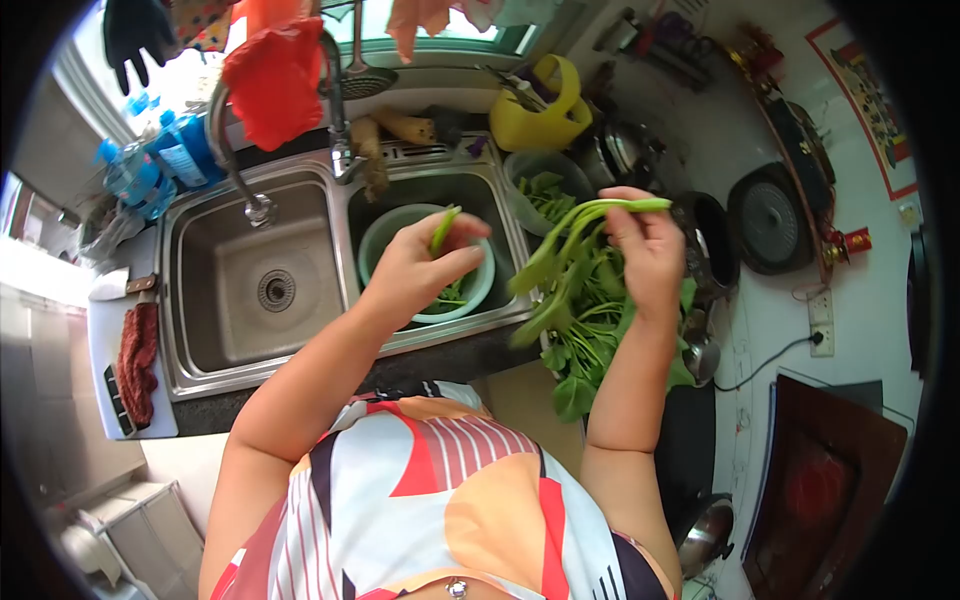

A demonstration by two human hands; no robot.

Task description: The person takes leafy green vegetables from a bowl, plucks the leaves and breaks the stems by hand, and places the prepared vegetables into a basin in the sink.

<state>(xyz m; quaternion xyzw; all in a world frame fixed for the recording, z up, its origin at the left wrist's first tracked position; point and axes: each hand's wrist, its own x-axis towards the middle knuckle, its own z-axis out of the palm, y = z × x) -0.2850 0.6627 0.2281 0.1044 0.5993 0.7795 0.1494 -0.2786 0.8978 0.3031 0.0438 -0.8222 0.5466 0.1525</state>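
My left hand (418, 262) is above a pale green basin (488, 288) in the right sink bowl, with its fingers closed on a short green stem piece (443, 230). Some cut green pieces (450, 297) lie inside the basin, partly hidden by that hand. To the right, my right hand (650, 255) pinches a few stalks of leafy greens (548, 265) by their stem ends; the leaves hang down toward the sink's edge. Below them a larger pile of leafy greens (590, 340) rests on the counter, partly covered by my right forearm.
The left sink bowl (215, 290) has a faucet (340, 150) behind it. A clear bowl (520, 165) with leaves and a yellow basket (540, 120) stand at the back. On a white board (100, 330) lie a cleaver (115, 286) and a red cloth (138, 360). A red bag (275, 85) hangs above.
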